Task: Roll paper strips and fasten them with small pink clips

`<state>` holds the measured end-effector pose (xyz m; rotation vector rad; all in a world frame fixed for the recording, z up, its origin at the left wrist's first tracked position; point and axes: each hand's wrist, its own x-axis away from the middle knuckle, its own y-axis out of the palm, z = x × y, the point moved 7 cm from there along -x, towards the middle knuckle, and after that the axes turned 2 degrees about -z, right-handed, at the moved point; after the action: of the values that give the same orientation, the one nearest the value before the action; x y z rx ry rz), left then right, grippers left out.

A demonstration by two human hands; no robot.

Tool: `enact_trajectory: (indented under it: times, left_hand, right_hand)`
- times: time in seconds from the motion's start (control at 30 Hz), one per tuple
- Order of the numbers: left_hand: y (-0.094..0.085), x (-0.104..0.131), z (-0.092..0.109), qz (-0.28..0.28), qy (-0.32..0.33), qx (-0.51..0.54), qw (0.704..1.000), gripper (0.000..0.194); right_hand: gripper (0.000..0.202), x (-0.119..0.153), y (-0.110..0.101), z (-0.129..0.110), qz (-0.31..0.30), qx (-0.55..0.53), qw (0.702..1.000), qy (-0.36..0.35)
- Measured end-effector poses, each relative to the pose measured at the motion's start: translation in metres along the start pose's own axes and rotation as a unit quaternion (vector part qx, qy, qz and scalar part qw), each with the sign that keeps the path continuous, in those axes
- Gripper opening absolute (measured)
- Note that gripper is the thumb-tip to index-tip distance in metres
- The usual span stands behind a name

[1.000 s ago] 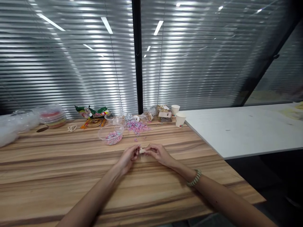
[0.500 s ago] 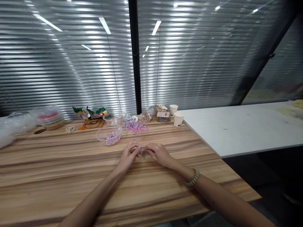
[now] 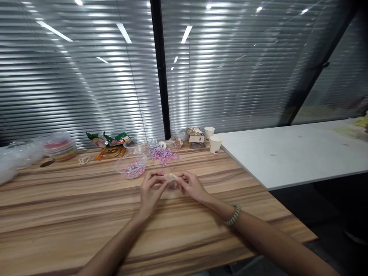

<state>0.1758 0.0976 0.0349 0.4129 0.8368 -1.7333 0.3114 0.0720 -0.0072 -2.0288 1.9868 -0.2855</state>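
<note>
Your two bare hands meet over the brown striped wood-grain table (image 3: 86,207), with a small pale, partly see-through piece (image 3: 172,177) between their fingertips. Your left hand (image 3: 150,191) has its thumb and forefinger drawn into a narrow pinch at the left end of the piece, with a rounded gap behind the tips. Your right hand (image 3: 192,187) closes its thumb and bent fingers on the right end, the knuckles raised. The middle of the piece sits in the short space between your two grips, its upper edge showing pale; its exact shape is too small to make out, and you cannot tell whether its underside touches the table.

Just beyond your fingers lie a few stray bits, then a loose heap of small pink, purple and blue pieces (image 3: 164,154). Left of that heap stands a clear round plastic bowl (image 3: 120,167) with similar pieces in it. A green-beige coiled bracelet (image 3: 233,215) circles your right forearm, well back from the grip.
</note>
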Motion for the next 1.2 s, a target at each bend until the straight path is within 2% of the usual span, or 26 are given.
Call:
enact_trajectory:
  times: [0.07,0.17,0.27,0.37,0.47,0.63,0.73,0.8,0.87,0.97,1.07,1.2]
  left_hand:
    - [0.005,-0.001,-0.013,-0.019,-0.061,0.044,0.997,0.028]
    - [0.020,0.002,-0.030,-0.078,-0.159,0.126,0.976,0.046]
    - [0.025,0.003,-0.033,-0.097,-0.191,0.139,0.967,0.037]
    - [0.022,0.002,-0.032,-0.086,-0.210,0.131,0.965,0.030]
    - [0.022,0.003,-0.033,-0.084,-0.246,0.164,0.951,0.031]
    - [0.028,0.008,-0.039,-0.111,-0.287,0.208,0.929,0.036]
    - [0.029,0.007,-0.038,-0.133,-0.250,0.189,0.940,0.038]
    - [0.025,0.002,-0.031,-0.139,-0.171,0.119,0.968,0.038]
    - [0.019,-0.002,-0.020,-0.132,-0.065,0.021,0.989,0.035]
    - [0.016,-0.001,-0.006,-0.123,0.051,-0.079,0.988,0.026]
    - [0.016,0.002,-0.001,-0.121,0.093,-0.110,0.982,0.020]
    - [0.015,0.001,0.000,-0.117,0.088,-0.108,0.983,0.018]
  right_hand:
    - [0.061,-0.002,0.002,0.002,-0.018,-0.027,0.999,0.004]
    - [0.061,-0.002,0.008,0.003,-0.053,-0.051,0.997,0.002]
    - [0.061,-0.001,0.014,0.002,-0.085,-0.058,0.995,-0.003]
    - [0.062,-0.001,0.018,0.002,-0.102,-0.063,0.993,0.009]
    - [0.061,-0.001,0.017,0.003,-0.095,-0.067,0.993,0.020]
    - [0.065,0.000,0.012,0.004,-0.071,-0.053,0.996,0.014]
    - [0.066,-0.001,0.007,0.006,-0.051,-0.042,0.998,0.018]
    - [0.065,-0.002,0.006,0.008,-0.049,-0.047,0.997,0.027]
    - [0.064,-0.002,0.006,0.009,-0.059,-0.068,0.995,0.039]
    - [0.064,-0.002,0.010,0.010,-0.082,-0.112,0.989,0.045]
    - [0.061,-0.001,0.013,0.010,-0.094,-0.133,0.986,0.044]
    - [0.057,-0.001,0.013,0.009,-0.098,-0.134,0.985,0.045]
